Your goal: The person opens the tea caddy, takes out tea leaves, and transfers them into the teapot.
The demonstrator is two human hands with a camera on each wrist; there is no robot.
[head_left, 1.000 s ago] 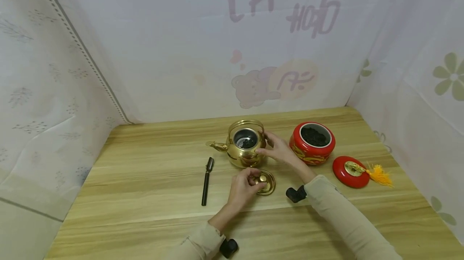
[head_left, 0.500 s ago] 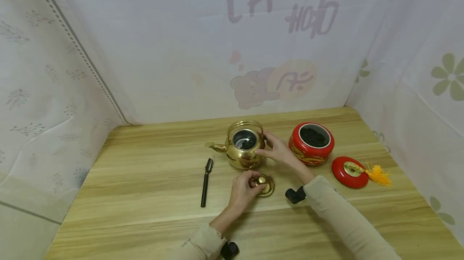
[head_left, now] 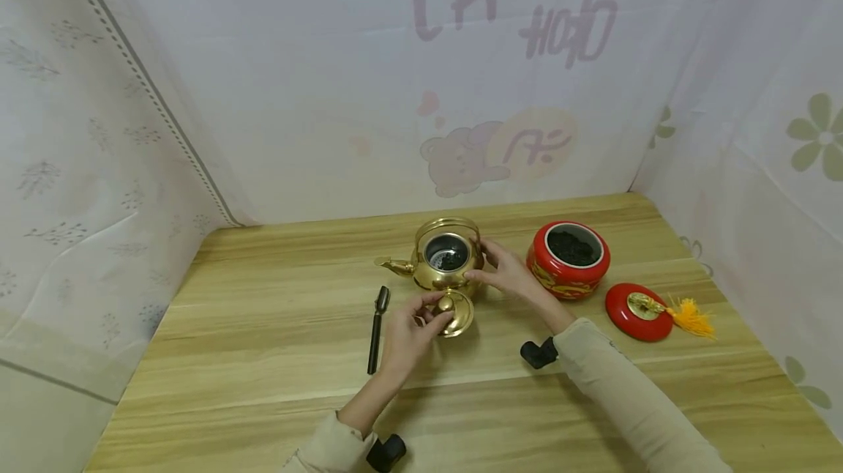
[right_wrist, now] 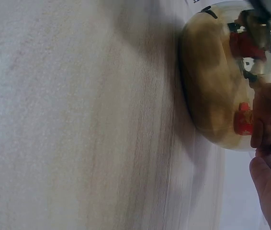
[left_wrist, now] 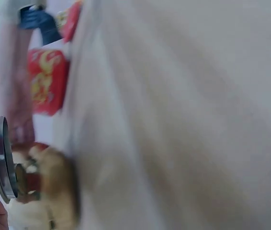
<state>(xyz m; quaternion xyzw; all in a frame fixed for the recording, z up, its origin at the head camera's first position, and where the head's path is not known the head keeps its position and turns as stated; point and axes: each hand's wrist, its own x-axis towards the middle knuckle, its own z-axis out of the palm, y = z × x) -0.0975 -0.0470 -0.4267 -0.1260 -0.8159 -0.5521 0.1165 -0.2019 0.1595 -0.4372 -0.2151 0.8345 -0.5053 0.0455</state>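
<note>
A brass teapot [head_left: 428, 279] with its handle raised stands uncovered, spout to the left; dark tea leaves [head_left: 452, 261] lie in its metal strainer. My right hand [head_left: 510, 277] holds the pot's right side, thumb at the front and fingers farther back; its fingertips meet the shiny wall in the right wrist view. By its knob, my left hand [head_left: 405, 337] pinches the brass teapot lid [head_left: 463, 318], raised and tilted just in front of the pot. The left wrist view shows the lid [left_wrist: 0, 158] edge-on, apart from the pot.
An uncovered red jar [head_left: 560, 279] of dark tea leaves is to the right of the pot. Its red lid [head_left: 619, 310], with a yellow tassel [head_left: 689, 319], lies nearby. A dark tea scoop [head_left: 375, 337] lies left of my left hand. Patterned cloth walls [head_left: 296, 129] enclose the table.
My left hand has lifted the brass lid off the table and moved it left and nearer to the pot. My right hand stays at the teapot.
</note>
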